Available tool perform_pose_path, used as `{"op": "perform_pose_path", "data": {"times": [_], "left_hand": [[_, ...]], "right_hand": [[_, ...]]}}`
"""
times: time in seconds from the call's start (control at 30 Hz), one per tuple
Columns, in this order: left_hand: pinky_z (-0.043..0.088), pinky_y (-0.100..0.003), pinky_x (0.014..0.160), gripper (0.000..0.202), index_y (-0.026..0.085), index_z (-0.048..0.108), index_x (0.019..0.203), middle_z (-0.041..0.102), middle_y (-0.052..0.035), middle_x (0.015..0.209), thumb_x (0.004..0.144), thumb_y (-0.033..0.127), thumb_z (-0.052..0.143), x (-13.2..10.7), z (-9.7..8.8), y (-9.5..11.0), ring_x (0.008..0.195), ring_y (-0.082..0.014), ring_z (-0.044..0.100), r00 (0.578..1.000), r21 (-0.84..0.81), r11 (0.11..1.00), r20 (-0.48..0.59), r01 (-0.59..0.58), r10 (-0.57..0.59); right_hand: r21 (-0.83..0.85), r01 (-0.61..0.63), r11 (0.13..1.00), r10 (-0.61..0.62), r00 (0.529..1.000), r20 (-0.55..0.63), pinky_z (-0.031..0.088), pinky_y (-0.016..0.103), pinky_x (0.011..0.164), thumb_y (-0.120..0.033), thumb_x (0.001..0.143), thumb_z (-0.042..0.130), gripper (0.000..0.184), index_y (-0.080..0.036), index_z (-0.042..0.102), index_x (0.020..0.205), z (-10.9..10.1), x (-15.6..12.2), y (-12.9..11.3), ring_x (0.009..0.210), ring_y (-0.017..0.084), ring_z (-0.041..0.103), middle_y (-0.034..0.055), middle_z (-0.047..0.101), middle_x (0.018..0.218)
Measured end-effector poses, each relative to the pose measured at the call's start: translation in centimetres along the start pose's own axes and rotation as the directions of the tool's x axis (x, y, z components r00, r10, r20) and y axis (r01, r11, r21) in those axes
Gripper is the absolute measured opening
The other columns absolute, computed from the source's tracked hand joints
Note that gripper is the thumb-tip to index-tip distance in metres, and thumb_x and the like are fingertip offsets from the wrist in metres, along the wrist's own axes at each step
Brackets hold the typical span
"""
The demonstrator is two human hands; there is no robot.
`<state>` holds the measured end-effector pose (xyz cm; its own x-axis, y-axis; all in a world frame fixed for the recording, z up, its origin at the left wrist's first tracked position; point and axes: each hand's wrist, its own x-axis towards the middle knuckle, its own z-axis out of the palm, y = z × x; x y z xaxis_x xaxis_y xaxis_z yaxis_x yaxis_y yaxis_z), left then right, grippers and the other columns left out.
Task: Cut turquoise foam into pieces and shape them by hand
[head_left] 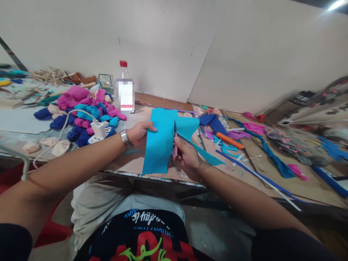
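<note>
A turquoise sheet of crepe-like material (159, 145) is held up over the front of the table. My left hand (141, 132) pinches its left edge, thumb on the near face and the other fingers hidden behind. In my right hand (187, 154) are scissors (175, 150) with pinkish handles, my fingers closed around them. Their blades point away from me and sit in a slit in the sheet. Right of the slit, a cut flap (187, 125) and a pointed strip (210, 156) of the same turquoise spread outward.
At left, pink, blue and turquoise bundles (78, 105) lie around a white charger (98, 127) and its cable. A red-capped bottle (124, 74) stands behind. Rightward are an orange-handled cutter (230, 140), coloured scraps (214, 125) and a long white strip (272, 184). A wall (163, 47) rises behind the table.
</note>
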<state>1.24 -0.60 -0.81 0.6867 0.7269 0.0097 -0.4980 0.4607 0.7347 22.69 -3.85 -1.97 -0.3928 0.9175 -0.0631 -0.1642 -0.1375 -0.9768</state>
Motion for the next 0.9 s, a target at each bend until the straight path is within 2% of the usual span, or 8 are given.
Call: {"op": "perform_pose_path", "data": {"times": [0.1, 0.23, 0.3, 0.4, 0.47, 0.67, 0.77, 0.9], "left_hand": [[0.043, -0.057, 0.113, 0.058, 0.002, 0.064, 0.133, 0.076, -0.0184, 0.119, 0.077, 0.017, 0.054, 0.0, 0.0, 0.0, 0.112, -0.0356, 0.072, 1.000, 0.001, 1.000, 0.019, 0.010, -0.010], [0.043, -0.057, 0.113, 0.054, 0.001, 0.063, 0.132, 0.075, -0.0203, 0.120, 0.083, 0.023, 0.056, -0.1, 0.1, 0.1, 0.112, -0.0360, 0.072, 1.000, 0.004, 1.000, -0.015, 0.019, -0.019], [0.044, -0.057, 0.113, 0.054, 0.001, 0.063, 0.132, 0.075, -0.0216, 0.119, 0.090, 0.035, 0.056, -0.2, 0.4, 0.1, 0.112, -0.0368, 0.072, 0.998, -0.005, 0.999, -0.043, 0.034, -0.034], [0.046, -0.057, 0.111, 0.070, 0.005, 0.060, 0.137, 0.075, -0.0215, 0.121, 0.094, 0.060, 0.050, -0.1, 0.9, 0.1, 0.116, -0.0379, 0.070, 0.998, -0.054, 0.999, -0.069, -0.007, 0.003], [0.046, -0.056, 0.110, 0.077, 0.007, 0.057, 0.140, 0.074, -0.0212, 0.123, 0.094, 0.066, 0.046, 0.0, 1.0, 0.2, 0.118, -0.0377, 0.069, 0.997, -0.077, 0.997, -0.079, -0.013, 0.007], [0.045, -0.056, 0.112, 0.064, 0.003, 0.051, 0.146, 0.074, -0.0200, 0.125, 0.091, 0.035, 0.054, 0.0, 0.2, 0.6, 0.111, -0.0343, 0.073, 0.993, -0.071, 0.997, -0.110, 0.030, -0.038], [0.044, -0.058, 0.113, 0.063, 0.001, 0.052, 0.144, 0.074, -0.0202, 0.123, 0.087, 0.029, 0.053, 0.0, -0.1, 0.6, 0.113, -0.0362, 0.072, 0.997, -0.048, 0.999, -0.068, 0.022, -0.026], [0.042, -0.058, 0.115, 0.058, 0.001, 0.061, 0.135, 0.075, -0.0191, 0.122, 0.082, 0.024, 0.054, 0.0, -0.1, 0.3, 0.117, -0.0369, 0.070, 0.998, -0.024, 1.000, -0.058, 0.015, -0.017]], "right_hand": [[0.033, -0.007, 0.999, 0.006, 1.000, 0.014, 0.027, 0.021, 0.039, -0.067, 0.074, 0.080, 0.052, -0.021, 0.057, 0.079, -0.1, 0.1, 0.1, 0.044, 0.007, 0.040, -0.0068, 0.051, 0.055], [0.039, 0.013, 0.999, -0.015, 0.999, 0.051, 0.027, 0.020, 0.038, -0.068, 0.074, 0.079, 0.052, -0.021, 0.057, 0.079, -0.1, 0.3, 0.2, 0.040, 0.007, 0.038, -0.0077, 0.050, 0.050], [0.032, 0.024, 0.999, -0.025, 0.998, 0.055, 0.027, 0.020, 0.038, -0.068, 0.074, 0.079, 0.051, -0.021, 0.058, 0.079, -0.1, 0.3, 0.2, 0.039, 0.007, 0.038, -0.0077, 0.050, 0.048], [0.042, 0.020, 0.999, -0.023, 0.998, 0.055, 0.028, 0.019, 0.039, -0.065, 0.077, 0.079, 0.049, -0.021, 0.058, 0.080, 0.0, 0.3, 0.2, 0.040, 0.008, 0.040, -0.0073, 0.051, 0.048], [0.048, 0.019, 0.999, -0.022, 0.998, 0.064, 0.029, 0.019, 0.039, -0.065, 0.077, 0.079, 0.049, -0.021, 0.058, 0.080, -0.1, 0.2, 0.2, 0.040, 0.007, 0.041, -0.0070, 0.052, 0.049], [0.080, 0.010, 0.997, -0.014, 0.999, 0.048, 0.028, 0.019, 0.039, -0.062, 0.079, 0.079, 0.046, -0.021, 0.057, 0.084, 0.1, 0.0, 0.1, 0.042, 0.007, 0.041, -0.0077, 0.053, 0.053], [0.061, -0.002, 0.998, -0.002, 0.998, 0.062, 0.025, 0.019, 0.037, -0.065, 0.075, 0.079, 0.050, -0.022, 0.056, 0.084, 0.1, 0.1, -0.2, 0.040, 0.007, 0.039, -0.0086, 0.051, 0.052], [0.012, 0.019, 1.000, -0.020, 0.997, 0.079, 0.028, 0.021, 0.038, -0.070, 0.074, 0.077, 0.053, -0.023, 0.055, 0.081, 0.0, 0.2, -0.2, 0.039, 0.008, 0.039, -0.0090, 0.048, 0.048]]}}
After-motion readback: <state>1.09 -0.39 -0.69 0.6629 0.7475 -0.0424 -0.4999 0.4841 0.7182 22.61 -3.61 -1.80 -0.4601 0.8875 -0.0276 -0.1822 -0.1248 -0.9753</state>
